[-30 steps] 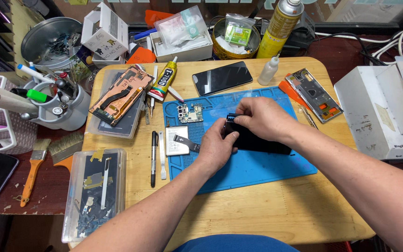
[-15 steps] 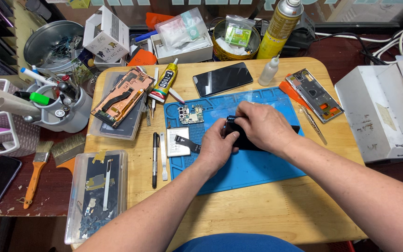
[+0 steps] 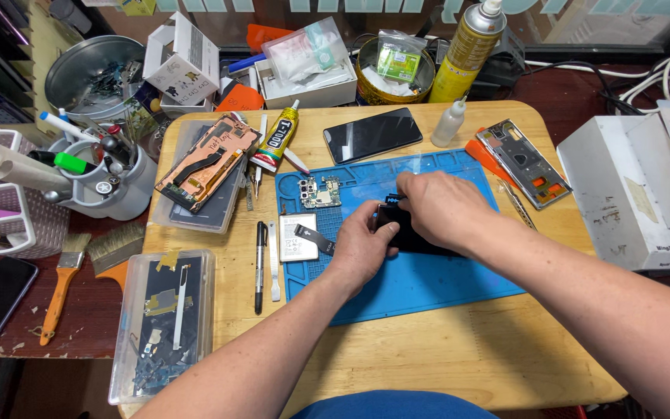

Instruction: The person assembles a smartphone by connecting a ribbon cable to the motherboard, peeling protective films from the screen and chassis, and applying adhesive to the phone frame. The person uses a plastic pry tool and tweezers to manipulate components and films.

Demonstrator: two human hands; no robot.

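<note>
Two bare hands meet over a dark phone body [image 3: 416, 237] lying on the blue silicone work mat [image 3: 428, 287], and the change across the last second is small: both hands have stayed on the phone, while the view itself has dipped a little, so the bench sits slightly higher in the picture than it did. The left hand [image 3: 362, 248] is curled around the phone's left edge, fingers closed on it as a brace. The right hand [image 3: 443, 209] arches over the top, its fingertips drawn together at the phone's upper left corner; whether they pinch a small part or only press there I cannot tell, since the knuckles hide it. Judging from that steadiness, the work looks like fine handling at one corner, not lifting or turning the phone. Just left of the hands lie a loose flex cable [image 3: 316, 239], a small white battery-like block [image 3: 296, 247] and a small circuit board [image 3: 319, 192], all on or at the mat's edge and unmoved. A black pen [image 3: 260, 264] lies beside the mat on the wooden table [image 3: 428, 357]. Farther off sit a tube of adhesive [image 3: 277, 140], a dark phone screen [image 3: 372, 134], a bare phone frame [image 3: 523, 161], a clear tray of parts [image 3: 166, 326] and a yellow spray can [image 3: 471, 46].
</note>
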